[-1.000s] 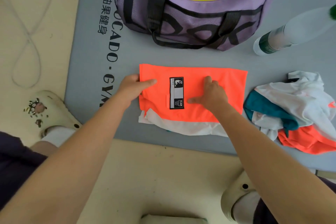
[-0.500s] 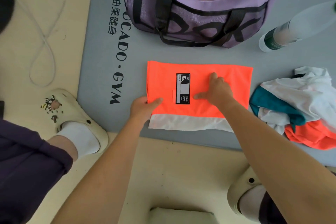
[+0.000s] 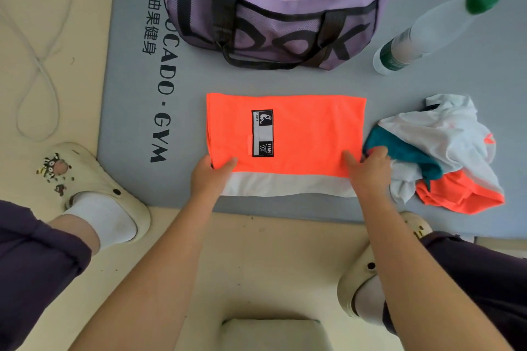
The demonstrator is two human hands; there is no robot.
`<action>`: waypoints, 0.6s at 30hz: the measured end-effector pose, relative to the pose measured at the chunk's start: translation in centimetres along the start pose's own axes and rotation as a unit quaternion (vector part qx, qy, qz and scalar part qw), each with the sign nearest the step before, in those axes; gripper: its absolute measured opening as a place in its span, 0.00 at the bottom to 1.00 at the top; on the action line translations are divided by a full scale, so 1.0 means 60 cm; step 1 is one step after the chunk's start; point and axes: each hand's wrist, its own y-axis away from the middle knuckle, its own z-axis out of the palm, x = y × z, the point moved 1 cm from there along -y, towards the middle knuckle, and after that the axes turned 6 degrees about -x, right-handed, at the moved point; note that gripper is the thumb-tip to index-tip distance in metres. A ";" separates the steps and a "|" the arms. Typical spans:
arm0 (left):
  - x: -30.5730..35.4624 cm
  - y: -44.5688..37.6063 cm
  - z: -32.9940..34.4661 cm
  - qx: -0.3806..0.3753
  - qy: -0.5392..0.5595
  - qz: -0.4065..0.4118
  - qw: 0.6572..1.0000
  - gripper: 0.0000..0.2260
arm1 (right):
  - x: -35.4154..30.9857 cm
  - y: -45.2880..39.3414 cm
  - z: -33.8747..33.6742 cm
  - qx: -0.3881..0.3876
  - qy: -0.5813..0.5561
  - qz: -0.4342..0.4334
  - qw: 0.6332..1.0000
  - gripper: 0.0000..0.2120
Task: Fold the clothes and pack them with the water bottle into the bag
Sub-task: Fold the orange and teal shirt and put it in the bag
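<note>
A folded orange garment (image 3: 302,134) with a white band and a black label lies flat on the grey mat (image 3: 128,111). My left hand (image 3: 209,177) pinches its near left corner, thumb on top. My right hand (image 3: 368,171) grips its near right corner. Beyond it stands an open purple bag (image 3: 273,23) with something yellow inside. A clear water bottle (image 3: 427,34) with a green cap stands right of the bag. A crumpled white, teal and orange garment (image 3: 445,151) lies to the right.
My two feet in cream clogs (image 3: 97,179) stand on the beige floor at the mat's near edge. A thin cable (image 3: 37,65) loops on the floor to the left. A pale cushion-like object (image 3: 273,333) sits at the bottom.
My right hand slid from the garment's middle to its near right corner. My left hand moved from the left edge down to the near left corner.
</note>
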 end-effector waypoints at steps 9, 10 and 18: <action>0.005 -0.007 -0.028 0.036 -0.106 0.035 0.993 0.14 | 0.056 0.018 -0.002 -0.132 -0.035 -0.009 0.991 0.26; 0.009 -0.004 -0.028 0.054 -0.137 0.033 0.988 0.13 | 0.058 0.021 -0.002 -0.130 -0.024 -0.011 0.991 0.25; 0.120 0.010 0.057 0.135 -0.405 0.349 0.835 0.21 | -0.035 0.048 0.030 0.106 0.100 -0.267 0.953 0.14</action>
